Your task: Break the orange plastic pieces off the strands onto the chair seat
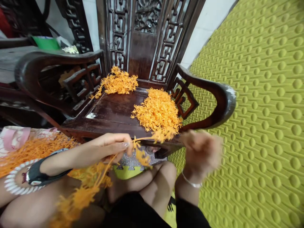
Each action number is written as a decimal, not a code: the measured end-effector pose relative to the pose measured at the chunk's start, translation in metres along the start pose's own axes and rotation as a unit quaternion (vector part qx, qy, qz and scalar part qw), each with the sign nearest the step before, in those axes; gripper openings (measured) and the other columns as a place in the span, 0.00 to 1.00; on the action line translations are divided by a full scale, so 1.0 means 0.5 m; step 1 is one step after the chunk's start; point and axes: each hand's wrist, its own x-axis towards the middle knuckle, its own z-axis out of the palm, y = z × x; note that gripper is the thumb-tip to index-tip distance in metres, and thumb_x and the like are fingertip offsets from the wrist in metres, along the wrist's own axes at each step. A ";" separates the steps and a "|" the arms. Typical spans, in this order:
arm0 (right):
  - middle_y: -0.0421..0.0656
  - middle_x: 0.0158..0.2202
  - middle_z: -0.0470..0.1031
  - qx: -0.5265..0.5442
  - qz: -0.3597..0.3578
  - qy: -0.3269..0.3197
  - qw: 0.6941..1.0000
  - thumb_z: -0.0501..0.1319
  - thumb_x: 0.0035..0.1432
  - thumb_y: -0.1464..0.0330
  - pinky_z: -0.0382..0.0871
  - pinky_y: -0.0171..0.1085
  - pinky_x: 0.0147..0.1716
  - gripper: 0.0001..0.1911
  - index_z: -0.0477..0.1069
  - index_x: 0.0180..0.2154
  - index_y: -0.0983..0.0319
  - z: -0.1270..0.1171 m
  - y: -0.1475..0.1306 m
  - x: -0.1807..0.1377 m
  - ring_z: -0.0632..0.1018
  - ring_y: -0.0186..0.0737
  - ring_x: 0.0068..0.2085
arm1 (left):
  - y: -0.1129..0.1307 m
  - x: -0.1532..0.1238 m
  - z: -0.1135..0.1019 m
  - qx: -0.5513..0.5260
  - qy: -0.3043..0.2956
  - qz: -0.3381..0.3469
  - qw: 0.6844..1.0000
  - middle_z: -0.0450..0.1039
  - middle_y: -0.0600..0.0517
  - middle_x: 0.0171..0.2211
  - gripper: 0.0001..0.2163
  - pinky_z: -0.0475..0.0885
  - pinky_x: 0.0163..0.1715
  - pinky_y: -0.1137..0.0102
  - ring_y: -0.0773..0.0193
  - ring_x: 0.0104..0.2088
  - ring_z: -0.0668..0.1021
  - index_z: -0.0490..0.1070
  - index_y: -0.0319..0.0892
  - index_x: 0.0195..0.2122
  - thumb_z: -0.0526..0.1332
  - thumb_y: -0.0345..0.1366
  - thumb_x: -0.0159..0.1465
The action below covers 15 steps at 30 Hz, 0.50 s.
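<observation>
My left hand (118, 145) is closed in a pinch on a thin orange artificial flower strand (85, 193). One part of the strand hangs over my lap, blurred; another stretches right toward the chair's front edge. Out to the right, my right hand (201, 152) is smeared by motion, so its fingers cannot be made out. Just beyond the hands, a large heap of orange flower pieces (159, 110) lies on the right of the dark wooden chair seat (111, 110). A smaller orange heap (121, 82) sits at the seat's back left.
Curved armrests (220, 98) flank the seat, with a carved backrest (142, 47) behind. Many orange stems (45, 148) lie at the left by a pink-and-white bag (16, 137). A green container (46, 42) stands at upper left. Yellow-green studded matting (268, 126) covers the right side.
</observation>
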 end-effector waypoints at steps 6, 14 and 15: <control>0.46 0.31 0.70 -0.207 0.014 -0.143 0.968 0.52 0.57 0.67 0.62 0.43 0.45 0.10 0.66 0.26 0.61 0.138 0.197 0.185 0.68 0.43 0.39 | -0.005 0.018 0.003 -0.063 0.070 0.066 0.993 0.60 0.60 0.20 0.11 0.46 0.14 0.79 0.76 0.16 0.54 0.63 0.44 0.44 0.50 0.44 0.69; 0.52 0.36 0.76 -0.290 -0.009 -0.172 0.941 0.54 0.58 0.62 0.45 0.61 0.56 0.15 0.71 0.25 0.63 0.184 0.250 0.198 0.69 0.53 0.49 | 0.011 0.009 -0.006 -0.079 0.118 0.107 0.984 0.61 0.60 0.19 0.14 0.46 0.14 0.80 0.76 0.16 0.56 0.61 0.43 0.53 0.51 0.42 0.68; 0.51 0.39 0.76 -0.277 -0.019 -0.160 0.947 0.53 0.59 0.60 0.42 0.62 0.57 0.16 0.72 0.28 0.63 0.183 0.238 0.194 0.68 0.53 0.50 | 0.011 0.009 -0.007 -0.085 0.122 0.112 0.983 0.61 0.61 0.19 0.14 0.46 0.14 0.80 0.77 0.15 0.56 0.61 0.43 0.52 0.51 0.41 0.68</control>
